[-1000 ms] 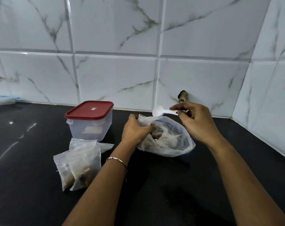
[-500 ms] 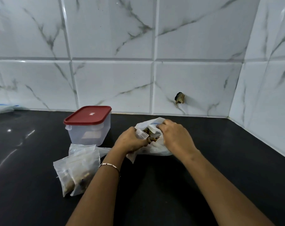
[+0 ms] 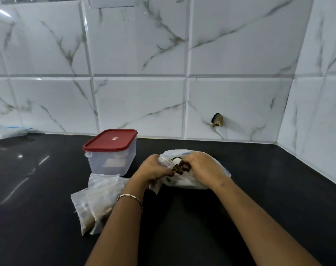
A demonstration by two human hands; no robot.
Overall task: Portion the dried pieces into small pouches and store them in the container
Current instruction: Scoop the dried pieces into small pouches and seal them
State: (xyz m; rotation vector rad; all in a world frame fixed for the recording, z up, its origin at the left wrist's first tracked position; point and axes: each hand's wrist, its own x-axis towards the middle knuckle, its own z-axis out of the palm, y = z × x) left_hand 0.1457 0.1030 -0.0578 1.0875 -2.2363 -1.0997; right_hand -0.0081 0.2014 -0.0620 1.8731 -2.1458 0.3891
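A large clear plastic bag [image 3: 190,182] of dried brown pieces lies on the black counter. My left hand [image 3: 153,169] grips a small clear pouch at the bag's mouth. My right hand [image 3: 203,167] holds a white plastic spoon [image 3: 176,161] loaded with dark dried pieces [image 3: 182,167] right at the pouch opening; the spoon's handle is hidden under my fingers. Filled small pouches [image 3: 96,202] lie in a pile to the left of my left forearm. Behind them stands a clear container with a red lid [image 3: 110,140], lid on.
The black counter [image 3: 38,189] runs back to a marble-tiled wall and a side wall on the right. Another clear plastic bag [image 3: 7,132] lies at the far left by the wall. A chipped hole [image 3: 217,120] marks a tile behind the bag.
My right hand came down from above the bag with the spoon and now holds it, loaded with pieces, at the pouch mouth. My left hand stayed on the pouch.
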